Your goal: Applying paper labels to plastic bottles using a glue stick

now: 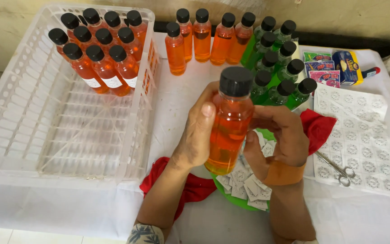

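Orange liquid fills the bottle (pixel 229 131), held upright above the tabletop (pixel 204 217), cap far, base near. The left hand (pixel 198 135) wraps its left side, grip pressed on it; the right hand (pixel 278 135) curls just right, fingertips touching its lower wall.

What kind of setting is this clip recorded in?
Likely a small home or workshop table for labelling bottles by hand. Both hands hold an orange bottle; labelled bottles fill a white crate, and sticker sheets lie beside scissors.
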